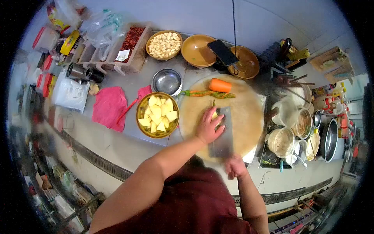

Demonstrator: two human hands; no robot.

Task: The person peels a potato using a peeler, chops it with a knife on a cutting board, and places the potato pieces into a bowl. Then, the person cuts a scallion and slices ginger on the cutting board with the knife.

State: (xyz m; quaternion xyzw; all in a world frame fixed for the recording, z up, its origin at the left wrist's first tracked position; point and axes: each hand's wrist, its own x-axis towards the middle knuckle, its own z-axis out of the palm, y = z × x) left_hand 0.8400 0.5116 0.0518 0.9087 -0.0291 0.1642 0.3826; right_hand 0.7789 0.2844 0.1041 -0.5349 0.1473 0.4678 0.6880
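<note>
Right hand point(236, 166) clamped on cleaver point(223, 141); left hand point(209, 126) grips vegetable point(214, 114) (fingertips beside blade). Vegetable roll could cause cut.

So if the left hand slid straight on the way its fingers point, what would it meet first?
The left hand would probably meet the cleaver blade first, just beyond its fingertips; whether they touch it now is hard to tell.

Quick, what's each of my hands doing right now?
Left hand: open, fingers spread over a yellow-green piece.
Right hand: closed, holding the cleaver.
</note>
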